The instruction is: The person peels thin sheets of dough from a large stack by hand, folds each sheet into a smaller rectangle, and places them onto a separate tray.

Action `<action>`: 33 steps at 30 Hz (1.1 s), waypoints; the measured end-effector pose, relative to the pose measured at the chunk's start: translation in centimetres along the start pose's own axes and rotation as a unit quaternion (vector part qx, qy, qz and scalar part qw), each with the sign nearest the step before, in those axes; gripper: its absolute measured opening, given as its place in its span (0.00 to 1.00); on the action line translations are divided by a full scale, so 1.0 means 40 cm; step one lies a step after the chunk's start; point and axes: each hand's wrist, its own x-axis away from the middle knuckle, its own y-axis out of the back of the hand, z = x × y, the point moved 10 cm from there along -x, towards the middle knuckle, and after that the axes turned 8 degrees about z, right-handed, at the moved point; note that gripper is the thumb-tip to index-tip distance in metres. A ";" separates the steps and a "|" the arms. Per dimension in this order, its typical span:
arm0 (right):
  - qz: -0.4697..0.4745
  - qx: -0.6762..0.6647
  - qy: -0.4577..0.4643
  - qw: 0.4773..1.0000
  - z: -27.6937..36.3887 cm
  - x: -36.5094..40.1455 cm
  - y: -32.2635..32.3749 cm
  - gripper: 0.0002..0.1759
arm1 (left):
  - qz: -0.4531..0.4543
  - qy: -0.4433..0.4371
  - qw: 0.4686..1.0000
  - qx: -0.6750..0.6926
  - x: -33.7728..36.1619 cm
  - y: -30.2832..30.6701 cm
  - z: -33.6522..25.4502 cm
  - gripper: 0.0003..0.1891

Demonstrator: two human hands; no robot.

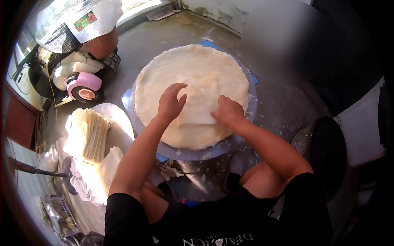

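Note:
A large round pale sheet of dough lies on a round board, with flakes scattered along its rim. On its middle rests a smaller folded square sheet. My left hand is at the square's left edge, its fingers apart and curved, with nothing seen in them. At the right edge of the square is my right hand, with thumb and fingers bent towards the sheet; whether it pinches the edge cannot be made out.
At the left, a tall stack of pale sheets stands on a round tray. Behind it are a scooter and a pink wheel. A black round seat is at the right. A basket sits at the lower left.

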 end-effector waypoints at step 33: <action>0.410 -0.384 0.426 0.709 1.135 0.232 0.096 0.13 | -0.319 0.303 0.555 0.706 1.070 0.277 0.222 0.22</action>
